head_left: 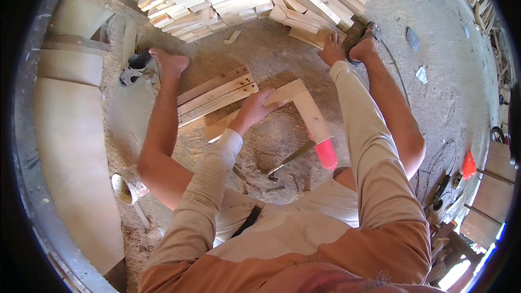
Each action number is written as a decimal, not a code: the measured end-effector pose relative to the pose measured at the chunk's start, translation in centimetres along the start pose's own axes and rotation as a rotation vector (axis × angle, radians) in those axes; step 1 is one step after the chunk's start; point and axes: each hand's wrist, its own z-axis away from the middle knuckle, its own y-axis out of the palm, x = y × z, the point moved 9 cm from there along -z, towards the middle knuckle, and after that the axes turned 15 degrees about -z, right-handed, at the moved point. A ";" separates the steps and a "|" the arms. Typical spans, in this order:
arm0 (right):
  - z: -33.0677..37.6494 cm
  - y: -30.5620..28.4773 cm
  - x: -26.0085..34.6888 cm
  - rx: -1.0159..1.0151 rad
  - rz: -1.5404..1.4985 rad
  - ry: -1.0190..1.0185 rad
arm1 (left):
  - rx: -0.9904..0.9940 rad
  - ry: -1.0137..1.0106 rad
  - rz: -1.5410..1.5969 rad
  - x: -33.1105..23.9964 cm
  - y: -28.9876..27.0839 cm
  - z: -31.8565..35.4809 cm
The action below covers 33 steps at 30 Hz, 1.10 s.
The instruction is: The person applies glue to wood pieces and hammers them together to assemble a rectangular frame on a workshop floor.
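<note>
My left hand (254,110) is closed around one arm of an L-shaped piece made of two wooden boards (312,113), held low over the floor between my legs. Out to the far right, my right hand (331,51) has its fingers stretched at the near edge of a loose pile of short boards (309,19); it appears to hold nothing. Under the L's near end lies a bright pink container (326,154). A hammer (293,157) rests on the floor beside it. Left of my left hand, several wooden strips with dark holes (217,93) lie side by side.
A tall stack of cut boards (201,0) stands at the far side. A slipper (134,69) lies by my bare left foot. On the left are a white pot (128,190) and a long curved panel (76,168). An orange-red object (469,166) is at the right.
</note>
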 end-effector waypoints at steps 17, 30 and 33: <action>14.1 1.2 10.0 0.697 -1.611 0.869 | -0.013 -0.381 0.942 -0.1 -1.3 4.3; 20.2 -4.4 15.9 0.632 -0.786 -0.002 | -0.608 -0.402 1.211 5.9 -6.8 13.9; 19.6 -4.7 2.7 0.253 -0.180 -0.022 | -0.583 -0.224 1.272 3.5 -9.9 12.8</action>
